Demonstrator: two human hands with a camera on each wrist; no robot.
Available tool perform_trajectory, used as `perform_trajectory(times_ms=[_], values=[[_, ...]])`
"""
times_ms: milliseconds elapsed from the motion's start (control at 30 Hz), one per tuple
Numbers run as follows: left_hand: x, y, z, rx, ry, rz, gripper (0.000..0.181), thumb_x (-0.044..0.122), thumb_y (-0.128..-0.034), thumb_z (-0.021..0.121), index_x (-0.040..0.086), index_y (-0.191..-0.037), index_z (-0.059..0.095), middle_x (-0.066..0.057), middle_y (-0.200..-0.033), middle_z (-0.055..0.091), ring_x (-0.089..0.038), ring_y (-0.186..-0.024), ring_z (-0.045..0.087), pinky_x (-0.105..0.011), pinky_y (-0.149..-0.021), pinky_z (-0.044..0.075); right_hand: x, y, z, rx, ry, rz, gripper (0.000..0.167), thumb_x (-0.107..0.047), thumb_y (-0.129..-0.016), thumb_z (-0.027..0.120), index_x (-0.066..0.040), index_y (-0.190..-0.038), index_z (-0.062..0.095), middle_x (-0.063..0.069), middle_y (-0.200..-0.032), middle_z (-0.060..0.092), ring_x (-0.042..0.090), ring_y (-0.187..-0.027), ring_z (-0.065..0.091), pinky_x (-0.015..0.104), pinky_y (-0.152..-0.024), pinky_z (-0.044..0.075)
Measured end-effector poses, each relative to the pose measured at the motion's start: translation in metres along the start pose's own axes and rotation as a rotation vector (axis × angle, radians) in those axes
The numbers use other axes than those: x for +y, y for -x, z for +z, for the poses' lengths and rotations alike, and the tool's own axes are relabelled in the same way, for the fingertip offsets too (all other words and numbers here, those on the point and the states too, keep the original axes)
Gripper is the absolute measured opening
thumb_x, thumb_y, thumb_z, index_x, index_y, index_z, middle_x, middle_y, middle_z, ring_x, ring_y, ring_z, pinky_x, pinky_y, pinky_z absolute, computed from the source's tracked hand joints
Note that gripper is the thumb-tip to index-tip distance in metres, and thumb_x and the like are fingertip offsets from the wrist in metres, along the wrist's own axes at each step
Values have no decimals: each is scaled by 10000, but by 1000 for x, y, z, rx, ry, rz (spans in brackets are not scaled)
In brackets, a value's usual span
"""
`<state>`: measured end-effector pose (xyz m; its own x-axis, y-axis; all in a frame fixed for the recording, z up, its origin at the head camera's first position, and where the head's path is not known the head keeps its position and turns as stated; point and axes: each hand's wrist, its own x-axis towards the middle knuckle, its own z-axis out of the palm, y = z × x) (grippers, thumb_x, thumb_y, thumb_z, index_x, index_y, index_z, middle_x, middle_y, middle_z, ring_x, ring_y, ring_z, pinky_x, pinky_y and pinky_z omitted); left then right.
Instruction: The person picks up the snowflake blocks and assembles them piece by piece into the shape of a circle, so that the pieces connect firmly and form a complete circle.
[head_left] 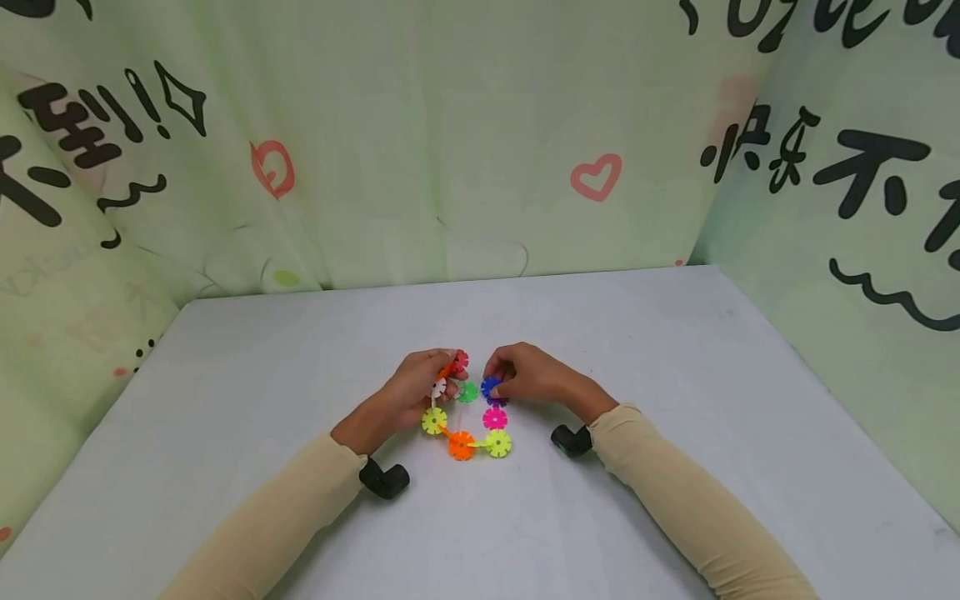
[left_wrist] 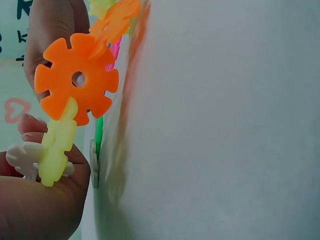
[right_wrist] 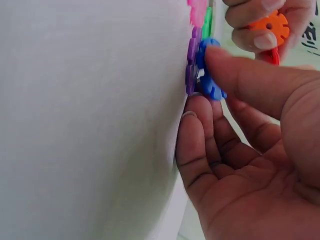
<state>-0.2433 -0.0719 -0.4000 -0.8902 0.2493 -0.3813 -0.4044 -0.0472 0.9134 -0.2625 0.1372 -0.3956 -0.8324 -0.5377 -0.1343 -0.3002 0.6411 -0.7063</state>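
Note:
A chain of notched plastic snowflake discs hangs between the two hands. My left hand [head_left: 415,383] grips its left end, by a white disc [head_left: 439,387], an orange disc [right_wrist: 270,26] and a red disc [head_left: 461,360]. From there the chain runs through a yellow disc [head_left: 434,421], a larger-looking orange disc [left_wrist: 76,55], a yellow-green disc [head_left: 498,443] and a pink disc [head_left: 495,417]. My right hand [head_left: 536,372] pinches a blue disc [right_wrist: 214,90] between thumb and fingers; a purple disc [right_wrist: 191,60] stands right beside it. Between the hands is a green disc [head_left: 468,392].
The white tabletop [head_left: 300,350] extends around the hands. Behind it and at both sides hangs a pale green printed curtain [head_left: 450,125]. A black wrist camera mount [head_left: 384,480] sticks out below the left wrist, and another black mount [head_left: 572,441] below the right.

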Motion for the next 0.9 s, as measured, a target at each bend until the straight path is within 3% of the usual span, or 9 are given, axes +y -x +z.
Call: perform_trajectory(times_ms=[267, 600, 900], values=[[-1, -1, 0, -9, -22, -16, 329, 230, -1054, 418, 46, -1300, 538, -103, -990, 611, -155, -633, 475, -221, -588, 430, 3, 3, -2, 67, 1, -59, 223, -33, -893, 674, -71, -1113, 687, 11, -934, 640, 181, -828, 568, 287, -771, 509], [-1, 0, 2, -28, -54, -3, 342, 215, -1057, 408, 79, -1343, 540, -105, -979, 642, -148, -584, 474, -210, -529, 394, -1, 2, -4, 150, -78, -27, 158, -43, -895, 674, -59, -1050, 652, 37, -939, 628, 206, -851, 591, 293, -764, 523], [-3, 1, 2, -39, -67, -35, 339, 213, -1057, 406, 93, -1342, 544, -103, -995, 634, -154, -585, 475, -210, -534, 414, 1, 1, -5, 161, -104, -32, 217, -31, -915, 650, -39, -1125, 703, 50, -974, 670, 182, -782, 614, 279, -722, 531]])
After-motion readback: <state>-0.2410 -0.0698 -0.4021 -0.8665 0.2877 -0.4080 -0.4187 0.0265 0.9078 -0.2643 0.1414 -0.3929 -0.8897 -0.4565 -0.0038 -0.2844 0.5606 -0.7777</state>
